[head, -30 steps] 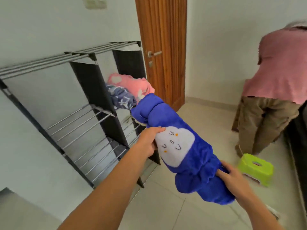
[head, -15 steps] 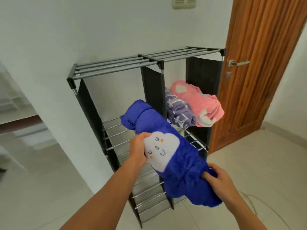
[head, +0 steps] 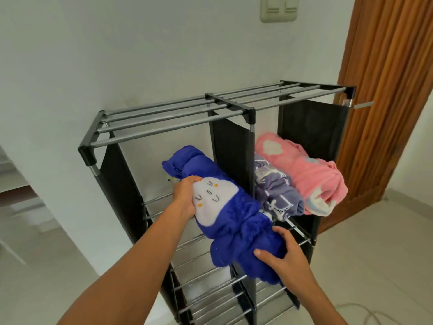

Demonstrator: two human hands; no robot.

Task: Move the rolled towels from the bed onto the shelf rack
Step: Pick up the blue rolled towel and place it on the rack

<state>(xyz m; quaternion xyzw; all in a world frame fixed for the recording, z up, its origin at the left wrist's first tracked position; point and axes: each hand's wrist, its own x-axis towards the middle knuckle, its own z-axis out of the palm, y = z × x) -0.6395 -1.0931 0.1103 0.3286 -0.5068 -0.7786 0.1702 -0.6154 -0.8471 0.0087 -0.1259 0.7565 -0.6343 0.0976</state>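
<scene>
Both hands (head: 185, 195) gripping blue towel (head: 236, 214), no legible writing

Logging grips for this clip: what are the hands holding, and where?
Both grip the rolled blue towel: left hand beside its white patch, right hand at the near end.

- Bright, even daylight; white wall (head: 117, 66) reads clean, not blown out.
- Shadows soft: faint grey cast behind the shelf rack (head: 210, 111) on the wall.
- Wide-angle bend: door (head: 393, 90) and rack bars lean and curve toward the edges.
- Left edge smeared, out of focus.
- Centre sharp; blue towel (head: 234, 207) pile resolves.
</scene>
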